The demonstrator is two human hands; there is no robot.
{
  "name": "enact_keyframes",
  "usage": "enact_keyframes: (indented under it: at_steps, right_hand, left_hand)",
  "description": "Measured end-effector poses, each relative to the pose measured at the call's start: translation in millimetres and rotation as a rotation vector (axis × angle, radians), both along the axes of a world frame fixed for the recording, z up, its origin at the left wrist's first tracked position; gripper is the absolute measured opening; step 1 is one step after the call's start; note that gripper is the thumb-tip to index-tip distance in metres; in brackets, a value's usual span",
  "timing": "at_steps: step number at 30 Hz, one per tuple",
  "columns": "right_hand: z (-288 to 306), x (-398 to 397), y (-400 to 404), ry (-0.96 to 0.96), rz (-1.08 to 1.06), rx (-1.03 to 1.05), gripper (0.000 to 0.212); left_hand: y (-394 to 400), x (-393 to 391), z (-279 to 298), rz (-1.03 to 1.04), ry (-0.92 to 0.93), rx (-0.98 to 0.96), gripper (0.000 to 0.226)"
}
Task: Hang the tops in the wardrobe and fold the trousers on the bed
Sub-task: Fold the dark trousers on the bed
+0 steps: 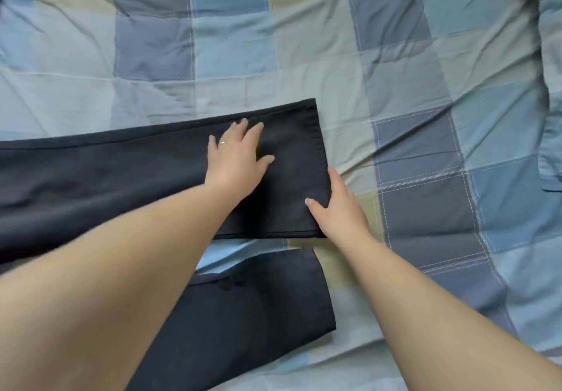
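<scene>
Dark trousers (127, 174) lie on the checked quilt (425, 86). The left hand (235, 162) presses flat, fingers spread, on one leg. The right hand (337, 208) pinches that leg's hem edge.

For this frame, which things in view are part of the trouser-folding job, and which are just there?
Part of the job:
- dark trousers, laid out flat, both legs showing
- left hand, pressing flat on the far leg
- right hand, thumb on top at that leg's hem

Just there:
- checked bedcover, rumpled, under everything
- pillow at the right edge
</scene>
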State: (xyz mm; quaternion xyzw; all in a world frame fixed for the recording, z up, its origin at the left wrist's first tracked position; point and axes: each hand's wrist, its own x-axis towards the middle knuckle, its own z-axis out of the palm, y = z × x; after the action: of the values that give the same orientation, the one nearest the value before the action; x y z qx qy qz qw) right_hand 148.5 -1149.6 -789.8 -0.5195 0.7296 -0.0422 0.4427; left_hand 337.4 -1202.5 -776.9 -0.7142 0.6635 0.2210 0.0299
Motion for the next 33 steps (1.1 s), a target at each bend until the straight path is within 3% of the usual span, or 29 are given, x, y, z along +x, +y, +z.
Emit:
enact_keyframes:
  at_steps: [3,5,9,12,14,18,20,24,27,31,33]
  right_hand:
    - [-5,2,11,0.058,0.098,-0.067,0.07]
    - [-5,-4,13,0.043,0.1,-0.123,0.061]
    - [-8,-14,11,0.062,0.071,-0.208,0.048]
    - [-9,-15,18,0.07,0.008,-0.175,0.05]
    - [-4,-12,35,0.042,-0.075,-0.158,0.055]
    - [7,-3,92,-0.056,-0.225,-0.113,0.053]
    - [10,2,117,-0.146,-0.297,-0.026,0.046]
    - [22,7,155,-0.265,-0.206,0.052,0.022]
    - [31,6,165,-0.245,-0.058,-0.024,0.043]
    - [43,4,180,-0.205,0.224,-0.02,0.087]
    - [47,-1,184,-0.123,0.347,-0.022,0.096]
  left_hand:
    - [50,17,-19,-0.077,-0.215,0.119,0.078]
    - [55,20,-28,-0.118,-0.228,0.177,0.085]
    - [27,17,-38,-0.081,-0.101,0.267,0.092]
    - [29,21,-37,-0.112,-0.086,0.211,0.088]
    - [53,29,-33,-0.134,-0.034,0.072,0.077]
    - [125,35,-16,-0.14,0.303,-0.141,0.032]
    - [150,30,-14,-0.13,0.375,-0.05,0.022]
    - [168,8,-7,-0.049,0.438,0.166,0.039]
    - [158,-6,6,-0.041,0.56,0.24,0.04]
    - [147,-12,30,0.008,0.745,0.177,0.003]
    - [149,-14,38,0.033,0.771,0.109,0.012]
